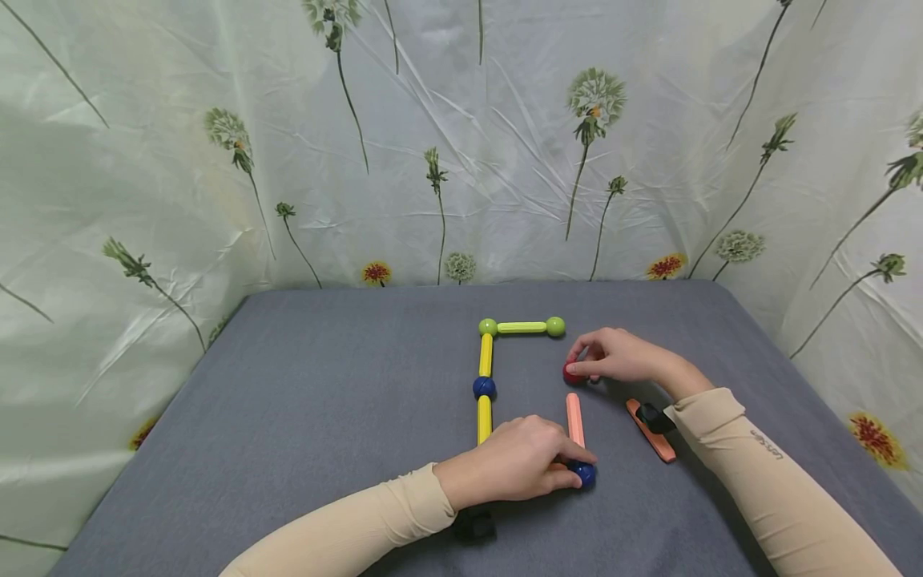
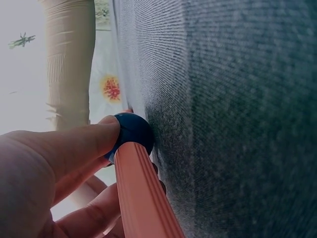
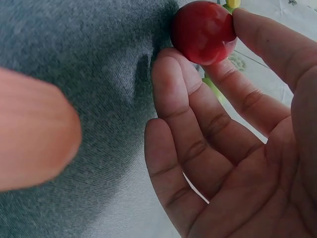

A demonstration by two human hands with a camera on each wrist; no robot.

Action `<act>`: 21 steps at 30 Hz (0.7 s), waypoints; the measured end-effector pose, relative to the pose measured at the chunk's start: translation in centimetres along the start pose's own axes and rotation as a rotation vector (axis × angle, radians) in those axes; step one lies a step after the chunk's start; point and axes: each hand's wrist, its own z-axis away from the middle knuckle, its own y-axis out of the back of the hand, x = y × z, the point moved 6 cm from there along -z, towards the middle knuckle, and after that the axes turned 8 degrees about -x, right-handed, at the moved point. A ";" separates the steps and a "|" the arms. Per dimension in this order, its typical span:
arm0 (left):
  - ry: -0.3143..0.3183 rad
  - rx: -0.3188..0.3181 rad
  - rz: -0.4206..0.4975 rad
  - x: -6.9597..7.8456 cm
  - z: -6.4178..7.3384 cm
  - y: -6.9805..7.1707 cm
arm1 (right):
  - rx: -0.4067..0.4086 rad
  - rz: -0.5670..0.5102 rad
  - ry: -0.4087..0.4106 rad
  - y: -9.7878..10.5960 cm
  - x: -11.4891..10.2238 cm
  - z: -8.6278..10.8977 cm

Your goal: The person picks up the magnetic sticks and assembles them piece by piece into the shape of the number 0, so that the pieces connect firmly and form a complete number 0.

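Note:
My left hand [image 1: 521,459] pinches a dark blue ball [image 2: 134,131] between thumb and fingers, low over the grey surface. A salmon-pink ribbed rod [image 1: 574,418] meets that ball and points away from me. Farther back, my right hand [image 1: 626,355] holds a glossy red ball [image 3: 203,32] by thumb and fingertips, its other fingers bent loosely. The red ball is just beyond the rod's far end, with a small gap between them. Left of these, a yellow rod [image 1: 484,418] runs partly behind my left hand, which hides its near end.
The yellow rod joins another blue ball [image 1: 485,388], then a second yellow rod [image 1: 486,355], a green ball [image 1: 488,327], a lime rod [image 1: 522,328] and another green ball [image 1: 555,326]. An orange rod [image 1: 660,443] lies under my right wrist. A flowered curtain [image 1: 505,184] hangs behind the table.

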 end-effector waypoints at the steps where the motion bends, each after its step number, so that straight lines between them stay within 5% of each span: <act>1: 0.000 0.004 -0.003 0.0 0.0 0.0 | 0.000 0.001 0.003 0.0 0.0 0.0; 21: 0.014 0.000 0.026 -0.1 -0.1 0.0 | -0.028 -0.008 -0.013 -1.0 0.2 -0.2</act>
